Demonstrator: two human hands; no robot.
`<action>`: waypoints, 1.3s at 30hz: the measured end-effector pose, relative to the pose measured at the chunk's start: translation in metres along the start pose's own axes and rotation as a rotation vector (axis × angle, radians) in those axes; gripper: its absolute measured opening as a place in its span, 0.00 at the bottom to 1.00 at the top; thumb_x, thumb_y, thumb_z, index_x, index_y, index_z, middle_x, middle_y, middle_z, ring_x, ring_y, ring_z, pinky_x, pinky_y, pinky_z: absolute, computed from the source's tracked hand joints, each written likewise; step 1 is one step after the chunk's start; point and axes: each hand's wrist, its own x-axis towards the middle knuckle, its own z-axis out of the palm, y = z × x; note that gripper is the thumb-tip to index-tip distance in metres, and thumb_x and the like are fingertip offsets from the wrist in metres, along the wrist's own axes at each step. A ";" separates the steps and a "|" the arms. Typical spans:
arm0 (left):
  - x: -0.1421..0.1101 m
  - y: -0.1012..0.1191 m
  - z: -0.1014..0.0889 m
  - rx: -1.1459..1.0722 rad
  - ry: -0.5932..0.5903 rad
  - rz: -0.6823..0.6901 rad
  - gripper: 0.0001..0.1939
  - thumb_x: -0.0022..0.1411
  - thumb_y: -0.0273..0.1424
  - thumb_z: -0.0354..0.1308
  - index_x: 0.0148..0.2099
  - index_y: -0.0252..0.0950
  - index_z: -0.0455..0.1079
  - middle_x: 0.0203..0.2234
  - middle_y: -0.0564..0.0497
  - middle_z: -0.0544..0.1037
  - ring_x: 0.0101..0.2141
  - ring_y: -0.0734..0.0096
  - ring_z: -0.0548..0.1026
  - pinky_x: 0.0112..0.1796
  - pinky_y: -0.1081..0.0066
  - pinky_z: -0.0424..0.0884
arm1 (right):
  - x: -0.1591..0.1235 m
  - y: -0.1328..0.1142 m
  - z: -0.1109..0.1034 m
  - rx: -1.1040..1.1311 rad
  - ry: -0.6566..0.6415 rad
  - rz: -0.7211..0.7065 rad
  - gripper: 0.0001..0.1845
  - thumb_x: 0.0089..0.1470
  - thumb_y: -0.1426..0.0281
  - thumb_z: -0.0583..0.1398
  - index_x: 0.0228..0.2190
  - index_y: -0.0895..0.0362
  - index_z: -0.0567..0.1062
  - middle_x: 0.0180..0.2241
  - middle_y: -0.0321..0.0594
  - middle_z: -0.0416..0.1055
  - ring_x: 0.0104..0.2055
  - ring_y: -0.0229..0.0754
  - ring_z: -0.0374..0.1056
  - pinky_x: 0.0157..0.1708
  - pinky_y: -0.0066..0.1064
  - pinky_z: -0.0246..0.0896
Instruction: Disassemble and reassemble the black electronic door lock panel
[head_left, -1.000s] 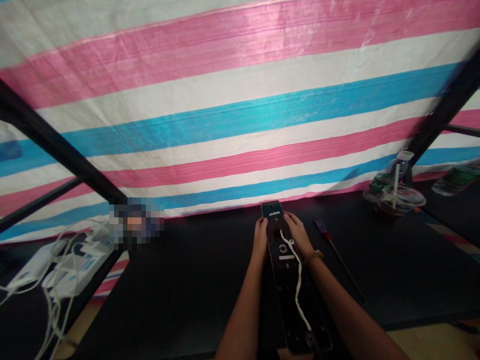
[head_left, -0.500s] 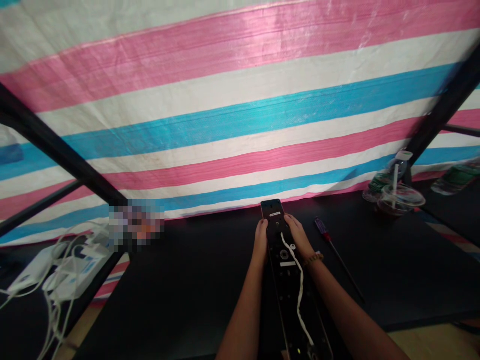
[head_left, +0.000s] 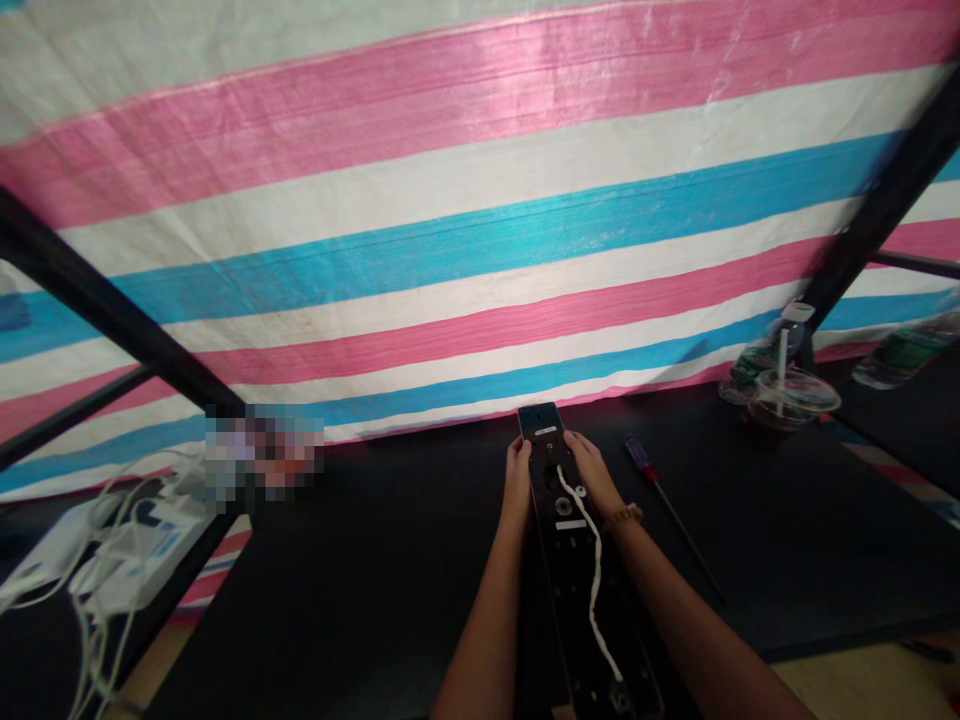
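Observation:
A long black door lock panel (head_left: 551,565) points away from me, its far end raised toward the striped sheet. A white wrapped cable (head_left: 596,575) runs down its face, past screw holes, a round fitting and white labels. My left hand (head_left: 517,470) is closed around the left edge near the far end, thumb on the face. On the opposite edge, my right hand (head_left: 590,468) grips at about the same height, with a bracelet at the wrist. A screwdriver (head_left: 679,520) with a purple and red handle lies right of my right forearm.
The black table (head_left: 360,580) reaches back to a striped plastic sheet (head_left: 480,240). At the right stand a plastic cup with a straw (head_left: 795,400) and a bottle (head_left: 754,365). Power strips and white cables (head_left: 142,540) lie at the left, behind a slanted black frame bar (head_left: 120,310).
The whole view has shifted slightly, so the surroundings sit a little further left. Both hands keep the same hold, and the panel's tilt differs slightly.

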 end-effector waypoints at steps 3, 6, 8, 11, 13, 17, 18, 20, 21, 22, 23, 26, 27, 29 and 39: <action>0.000 0.000 -0.001 0.002 0.002 -0.003 0.29 0.51 0.48 0.66 0.49 0.35 0.67 0.35 0.46 0.79 0.36 0.61 0.78 0.37 0.67 0.71 | 0.000 0.000 0.000 -0.015 -0.005 -0.008 0.24 0.45 0.48 0.64 0.32 0.55 0.80 0.33 0.39 0.79 0.38 0.48 0.72 0.41 0.36 0.65; 0.000 0.000 -0.001 0.004 0.001 -0.005 0.29 0.51 0.48 0.66 0.49 0.35 0.68 0.35 0.47 0.79 0.35 0.62 0.78 0.37 0.66 0.71 | 0.001 0.001 -0.001 0.006 -0.012 0.002 0.23 0.45 0.48 0.64 0.33 0.55 0.79 0.33 0.39 0.79 0.38 0.48 0.72 0.40 0.35 0.65; 0.000 0.000 -0.001 0.006 0.002 -0.005 0.28 0.51 0.48 0.66 0.48 0.35 0.68 0.35 0.47 0.79 0.36 0.62 0.78 0.38 0.66 0.71 | 0.002 0.003 -0.001 0.013 -0.008 0.005 0.23 0.45 0.49 0.65 0.32 0.55 0.79 0.33 0.39 0.79 0.37 0.47 0.72 0.40 0.35 0.65; 0.001 -0.001 -0.001 0.007 0.004 -0.004 0.28 0.51 0.48 0.66 0.48 0.35 0.69 0.35 0.47 0.79 0.35 0.63 0.78 0.38 0.66 0.71 | 0.004 0.005 -0.001 0.017 -0.013 0.001 0.23 0.46 0.49 0.64 0.32 0.56 0.79 0.32 0.39 0.79 0.37 0.47 0.72 0.40 0.35 0.65; 0.002 -0.001 -0.001 0.009 0.005 -0.004 0.28 0.52 0.48 0.66 0.48 0.35 0.69 0.34 0.48 0.79 0.35 0.63 0.78 0.38 0.67 0.71 | 0.005 0.007 -0.001 0.025 -0.027 -0.001 0.23 0.46 0.48 0.64 0.32 0.56 0.79 0.32 0.39 0.79 0.36 0.47 0.72 0.39 0.34 0.65; 0.001 -0.002 -0.002 0.012 0.005 0.003 0.27 0.52 0.48 0.66 0.48 0.35 0.69 0.34 0.48 0.79 0.34 0.64 0.78 0.37 0.67 0.71 | 0.007 0.010 -0.003 0.017 -0.046 -0.016 0.23 0.47 0.48 0.63 0.32 0.56 0.79 0.32 0.39 0.79 0.36 0.46 0.72 0.39 0.34 0.64; 0.001 -0.002 -0.002 0.012 0.005 0.004 0.27 0.52 0.48 0.66 0.47 0.35 0.69 0.33 0.48 0.79 0.34 0.64 0.78 0.37 0.67 0.71 | 0.007 0.011 -0.003 0.011 -0.043 -0.019 0.23 0.47 0.48 0.63 0.32 0.56 0.79 0.32 0.39 0.79 0.36 0.46 0.72 0.39 0.34 0.64; 0.001 -0.002 -0.002 0.014 0.008 0.008 0.27 0.52 0.48 0.66 0.47 0.35 0.69 0.33 0.48 0.79 0.35 0.63 0.78 0.38 0.67 0.71 | 0.007 0.011 -0.004 0.004 -0.037 -0.017 0.24 0.47 0.47 0.64 0.32 0.56 0.79 0.32 0.39 0.79 0.36 0.46 0.72 0.40 0.34 0.64; 0.001 -0.002 -0.002 0.015 0.010 0.009 0.26 0.52 0.48 0.66 0.47 0.35 0.69 0.34 0.48 0.79 0.35 0.63 0.78 0.38 0.67 0.71 | 0.007 0.011 -0.003 0.005 -0.036 -0.017 0.25 0.46 0.47 0.64 0.32 0.56 0.80 0.32 0.39 0.79 0.36 0.47 0.72 0.40 0.34 0.65; 0.001 -0.001 -0.002 0.016 0.012 0.009 0.26 0.52 0.48 0.66 0.46 0.35 0.69 0.34 0.48 0.79 0.35 0.63 0.78 0.38 0.67 0.71 | 0.007 0.011 -0.003 0.009 -0.038 -0.018 0.25 0.46 0.47 0.64 0.32 0.56 0.80 0.32 0.39 0.79 0.36 0.47 0.72 0.40 0.35 0.65; 0.001 -0.001 -0.002 0.016 0.013 0.010 0.26 0.52 0.47 0.66 0.46 0.35 0.69 0.34 0.48 0.79 0.36 0.63 0.78 0.38 0.66 0.71 | 0.007 0.010 -0.003 0.015 -0.043 -0.022 0.26 0.46 0.46 0.64 0.32 0.56 0.80 0.32 0.40 0.79 0.36 0.47 0.72 0.39 0.35 0.65; 0.001 0.000 -0.002 0.020 0.013 0.007 0.25 0.52 0.47 0.66 0.46 0.36 0.69 0.33 0.48 0.79 0.36 0.63 0.78 0.39 0.66 0.72 | 0.006 0.009 -0.002 0.024 -0.050 -0.023 0.26 0.46 0.46 0.64 0.32 0.56 0.80 0.32 0.40 0.79 0.35 0.47 0.72 0.39 0.35 0.65; 0.001 0.000 -0.002 0.021 0.012 0.006 0.25 0.52 0.47 0.66 0.46 0.36 0.69 0.33 0.48 0.79 0.36 0.63 0.78 0.39 0.66 0.72 | 0.006 0.008 -0.002 0.024 -0.050 -0.020 0.26 0.46 0.46 0.64 0.33 0.56 0.80 0.32 0.40 0.79 0.35 0.47 0.72 0.39 0.35 0.65; 0.001 0.000 -0.002 0.024 0.011 0.004 0.25 0.52 0.47 0.66 0.45 0.36 0.69 0.33 0.48 0.78 0.35 0.63 0.77 0.38 0.66 0.72 | 0.006 0.009 -0.002 0.017 -0.044 -0.013 0.25 0.46 0.47 0.64 0.33 0.56 0.80 0.32 0.40 0.79 0.36 0.48 0.73 0.39 0.36 0.65; -0.001 0.001 -0.001 0.022 0.010 0.003 0.27 0.50 0.48 0.66 0.46 0.36 0.69 0.33 0.48 0.78 0.36 0.62 0.77 0.38 0.66 0.71 | 0.007 0.011 -0.003 0.016 -0.035 -0.018 0.26 0.45 0.46 0.64 0.31 0.56 0.79 0.32 0.39 0.79 0.36 0.47 0.72 0.40 0.35 0.65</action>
